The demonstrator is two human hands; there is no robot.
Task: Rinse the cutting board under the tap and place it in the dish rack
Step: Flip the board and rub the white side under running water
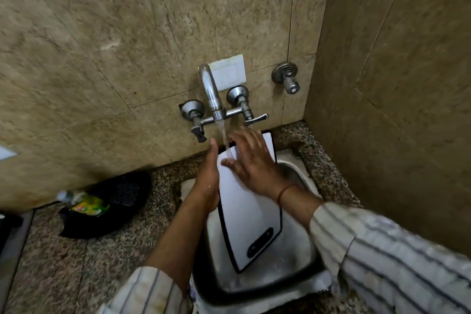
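Holding the board (pixel 251 214) by its left edge with the left hand (pixel 207 181), thumb up. Pressing the right hand (pixel 251 160) flat on its white face, fingers straight, gripping nothing. Standing the board tilted in the sink (pixel 303 252), top end under water (pixel 223 135) from the tap (pixel 211 92).

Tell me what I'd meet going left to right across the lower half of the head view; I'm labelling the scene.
The green-labelled bottle → left hand → cutting board → striped right sleeve.
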